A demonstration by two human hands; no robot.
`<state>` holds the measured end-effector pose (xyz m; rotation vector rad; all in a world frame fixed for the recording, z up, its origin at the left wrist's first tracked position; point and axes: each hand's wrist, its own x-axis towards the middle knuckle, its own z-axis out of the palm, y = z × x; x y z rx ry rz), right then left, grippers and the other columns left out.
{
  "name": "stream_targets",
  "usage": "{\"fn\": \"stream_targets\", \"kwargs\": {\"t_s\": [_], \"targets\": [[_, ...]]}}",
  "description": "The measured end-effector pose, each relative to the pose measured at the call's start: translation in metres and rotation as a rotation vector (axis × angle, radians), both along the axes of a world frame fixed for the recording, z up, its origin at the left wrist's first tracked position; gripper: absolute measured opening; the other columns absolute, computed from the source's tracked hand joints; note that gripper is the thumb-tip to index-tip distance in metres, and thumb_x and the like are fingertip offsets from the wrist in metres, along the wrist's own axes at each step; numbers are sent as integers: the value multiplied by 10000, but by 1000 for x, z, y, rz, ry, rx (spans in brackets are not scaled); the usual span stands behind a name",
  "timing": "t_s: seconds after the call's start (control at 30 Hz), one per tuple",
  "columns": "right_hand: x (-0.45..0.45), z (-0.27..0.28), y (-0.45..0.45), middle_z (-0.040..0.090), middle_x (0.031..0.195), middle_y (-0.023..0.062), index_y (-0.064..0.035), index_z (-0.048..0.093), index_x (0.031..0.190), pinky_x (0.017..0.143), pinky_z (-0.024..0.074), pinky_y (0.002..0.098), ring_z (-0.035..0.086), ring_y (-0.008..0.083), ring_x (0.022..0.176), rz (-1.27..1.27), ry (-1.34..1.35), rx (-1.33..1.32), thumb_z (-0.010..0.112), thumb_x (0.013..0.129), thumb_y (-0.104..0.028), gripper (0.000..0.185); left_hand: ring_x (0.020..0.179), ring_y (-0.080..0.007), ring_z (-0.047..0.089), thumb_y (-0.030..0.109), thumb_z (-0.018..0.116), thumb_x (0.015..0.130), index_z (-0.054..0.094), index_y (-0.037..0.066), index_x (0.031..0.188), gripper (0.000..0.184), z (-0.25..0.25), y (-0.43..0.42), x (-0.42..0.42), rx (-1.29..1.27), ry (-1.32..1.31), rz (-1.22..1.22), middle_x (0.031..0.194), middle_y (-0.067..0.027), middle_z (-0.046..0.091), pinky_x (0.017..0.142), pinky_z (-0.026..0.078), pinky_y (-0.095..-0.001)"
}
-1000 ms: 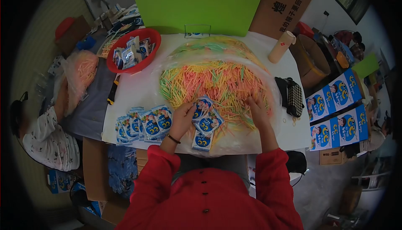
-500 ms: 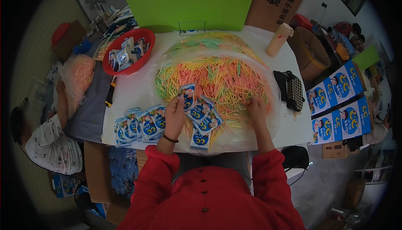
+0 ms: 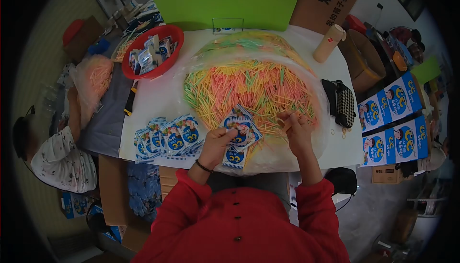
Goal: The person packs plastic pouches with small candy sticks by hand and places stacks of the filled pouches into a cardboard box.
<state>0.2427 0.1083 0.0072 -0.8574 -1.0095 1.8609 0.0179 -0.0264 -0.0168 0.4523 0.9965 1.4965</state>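
Observation:
My left hand (image 3: 216, 147) is closed on a blue and white packet (image 3: 233, 135), over other packets (image 3: 234, 156) at the near edge of a clear plastic bag. The bag is spread open and full of pink, yellow and green sticks (image 3: 235, 88). My right hand (image 3: 298, 130) is closed at the right side of the sticks, its fingertips pinched on what looks like a few sticks, too small to make out surely. More blue packets (image 3: 175, 137) lie overlapped on the white table (image 3: 143, 102) to the left.
A red bowl (image 3: 173, 62) of packets stands back left, beside a box cutter (image 3: 130, 99). At the right are a bottle (image 3: 329, 44), a checkered pouch (image 3: 344, 107) and printed boxes (image 3: 394, 141). A green board (image 3: 225, 4) rises behind. Another person (image 3: 60, 155) sits at the left.
My left hand has lowered the packet from over the sticks to the packets at the near edge. My right hand's fingers have risen slightly out of the sticks.

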Motion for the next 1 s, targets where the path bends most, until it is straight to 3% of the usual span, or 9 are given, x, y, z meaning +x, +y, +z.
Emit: {"fn": "stream_targets", "kwargs": {"t_s": [0.07, 0.13, 0.3, 0.37, 0.53, 0.7, 0.8, 0.87, 1.0], "targets": [[-15, 17, -10, 608, 1034, 91, -75, 514, 1028, 982, 428, 358, 594, 213, 1016, 28, 115, 126, 426, 1023, -222, 171, 780, -43, 614, 81, 676, 879, 710, 1, 873, 87, -7, 0, 5, 100, 201, 17, 846, -14, 694, 668, 477, -197], [-29, 43, -25, 613, 1101, 115, -86, 508, 1039, 1022, 394, 390, 570, 243, 1129, 110, 250, 205, 425, 1022, -230, 168, 766, -39, 610, 62, 684, 867, 711, 1, 867, 67, 14, -2, 13, 76, 234, 16, 842, -5, 693, 668, 476, -195], [-51, 62, -38, 630, 1103, 138, -86, 498, 1033, 1048, 363, 441, 535, 293, 1192, 219, 311, 284, 409, 1023, -222, 162, 748, -31, 601, 14, 696, 839, 716, -12, 885, 57, 17, -2, 18, 8, 219, -31, 821, 16, 688, 671, 476, -192], [-56, 61, -39, 638, 1107, 153, -76, 490, 1027, 1060, 348, 450, 524, 297, 1203, 254, 342, 316, 400, 1026, -217, 167, 728, -28, 598, 29, 704, 837, 716, -14, 925, 99, 24, -4, 21, 80, 371, -30, 797, 15, 687, 656, 477, -189], [-62, 53, -35, 656, 1081, 117, -76, 502, 1013, 1102, 276, 472, 426, 289, 1291, 353, 166, 609, 390, 1021, -208, 173, 700, -22, 585, 49, 709, 837, 719, 3, 943, 116, 19, -6, 17, 104, 510, -84, 766, 8, 677, 626, 476, -192], [-57, 47, -35, 659, 1049, 88, -102, 525, 937, 1106, 231, 493, 418, 297, 1298, 434, 43, 629, 407, 1011, -213, 178, 688, -21, 578, 52, 705, 841, 717, 2, 948, 118, 16, -7, 15, 125, 520, -119, 758, 13, 672, 613, 475, -196], [-51, 44, -30, 664, 1066, 69, -96, 535, 949, 1119, 196, 497, 407, 296, 1314, 500, -85, 725, 413, 1003, -216, 180, 750, -30, 599, 41, 683, 858, 703, -1, 1001, 151, 18, -6, 18, 130, 524, -182, 827, 1, 685, 667, 490, -195], [-49, 44, -29, 667, 1077, 57, -94, 539, 970, 1124, 181, 497, 403, 295, 1321, 546, -187, 825, 416, 999, -216, 176, 854, -59, 620, 32, 643, 887, 681, 0, 1075, 194, 24, -4, 25, 213, 370, -107, 916, -14, 691, 768, 502, -206], [-48, 46, -33, 603, 1236, 72, -91, 552, 1086, 1130, 182, 477, 403, 299, 1323, 513, -329, 1013, 454, 979, -207, 186, 964, -94, 618, 33, 606, 913, 656, 1, 1137, 231, 13, -4, 22, 180, 282, -201, 1020, -30, 682, 854, 498, -233]]}}
